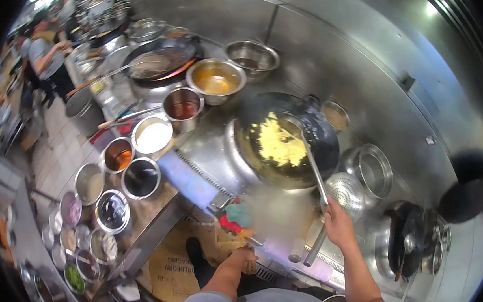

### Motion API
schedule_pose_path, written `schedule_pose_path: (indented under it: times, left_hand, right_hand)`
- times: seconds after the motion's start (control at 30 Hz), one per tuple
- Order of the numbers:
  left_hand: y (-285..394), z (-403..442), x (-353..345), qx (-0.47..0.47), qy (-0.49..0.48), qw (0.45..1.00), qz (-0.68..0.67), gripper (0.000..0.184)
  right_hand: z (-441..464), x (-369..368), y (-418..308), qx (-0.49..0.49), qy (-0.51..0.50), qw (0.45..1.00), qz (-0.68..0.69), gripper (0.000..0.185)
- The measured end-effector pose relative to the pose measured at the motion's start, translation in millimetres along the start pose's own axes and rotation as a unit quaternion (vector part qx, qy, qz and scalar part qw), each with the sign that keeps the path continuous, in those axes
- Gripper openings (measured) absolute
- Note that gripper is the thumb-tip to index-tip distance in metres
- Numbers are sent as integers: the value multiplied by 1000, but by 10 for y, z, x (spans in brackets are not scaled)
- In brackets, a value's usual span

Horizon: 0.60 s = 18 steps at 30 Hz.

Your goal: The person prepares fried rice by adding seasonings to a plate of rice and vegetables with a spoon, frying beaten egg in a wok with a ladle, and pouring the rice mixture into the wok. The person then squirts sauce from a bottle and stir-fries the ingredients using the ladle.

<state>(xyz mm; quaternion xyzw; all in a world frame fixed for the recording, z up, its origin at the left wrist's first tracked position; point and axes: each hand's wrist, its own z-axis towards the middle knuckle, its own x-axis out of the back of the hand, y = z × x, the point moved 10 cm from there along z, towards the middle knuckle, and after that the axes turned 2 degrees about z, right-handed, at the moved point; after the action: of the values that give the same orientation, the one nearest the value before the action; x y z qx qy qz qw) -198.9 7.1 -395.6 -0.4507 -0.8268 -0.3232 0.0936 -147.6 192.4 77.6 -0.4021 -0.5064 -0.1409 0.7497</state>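
A large dark wok [326,144] holds a mass of yellow scrambled egg [277,141] in oil. My right hand [338,223] is closed round the handle of a metal ladle [315,170], whose head lies in the wok at the egg's upper right edge. Below the wok, at the stove's front edge, is my left hand [245,257], low and close to my body. Its fingers are small and partly blurred, and I cannot make out whether they hold anything. Just above it lie a red and green cloth [237,215] and the stove's front edge.
Metal pots of sauces [140,177] and small ingredient bowls stand at the left. A bowl of yellow liquid [215,81] and a second wok [163,58] are behind. A perforated strainer [347,195] and metal bowl [372,170] are at right. Another person [47,55] stands far left.
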Motion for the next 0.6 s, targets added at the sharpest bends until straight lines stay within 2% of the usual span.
schedule_pose_path:
  times: [0.03,0.1,0.13,0.2,0.23,0.27,0.3,0.33,0.37,0.4,0.43,0.47,0.5,0.53,0.57,0.6]
  left_hand:
    - [-40,-52,56,15,8,1000,-15,78]
    - [93,-451,251,-58,13,995,-79,65]
    - [-48,-632,216,-38,25,994,-97,65]
    - [-457,-1080,243,-11,181,930,-319,58]
    - [-765,-1098,17,19,223,921,-318,51]
    - [-840,-1701,76,43,223,910,-348,48]
    - [-1193,-1837,-196,81,279,905,-311,47]
    - [-1452,-2163,-370,70,338,877,-334,48]
    - [-1763,-2668,-584,166,405,810,-390,48]
    - [-1997,-3151,-828,153,507,688,-496,45]
    - [-2320,-3458,-1314,124,575,526,-614,43]
    - [-2405,-4041,-1706,255,610,442,-607,37]
    - [-2409,-4461,-2084,224,654,318,-649,32]
    - [-2128,-5089,-2330,287,678,240,-632,23]
    - [-1950,-5462,-2721,341,707,180,-593,25]
    - [-1794,-5658,-3171,332,740,96,-577,28]
  right_hand:
    - [-57,-31,25,-35,-30,999,21,50]
    - [-252,-213,49,-14,-51,999,2,51]
    - [-343,-314,82,-11,-63,998,-26,53]
    - [-330,-402,128,2,-124,988,-91,56]
    - [-251,-305,80,-11,-111,992,-64,57]
    - [-102,-250,46,-21,-102,994,-38,57]
    - [59,-144,-14,109,-30,993,-43,57]
    - [295,-74,-18,92,-47,995,-13,60]
    - [494,15,-243,69,-78,993,50,59]
    - [733,11,-269,159,-62,981,89,55]
    - [1002,-46,-281,168,-67,980,81,48]
    - [1282,-216,-326,244,-117,958,95,45]
    - [1543,-327,-474,262,-142,946,127,40]
    - [1010,30,-1641,350,-85,932,47,39]
    - [1071,-58,-1865,351,-118,925,85,38]
    - [1121,-156,-2054,346,-148,919,120,37]
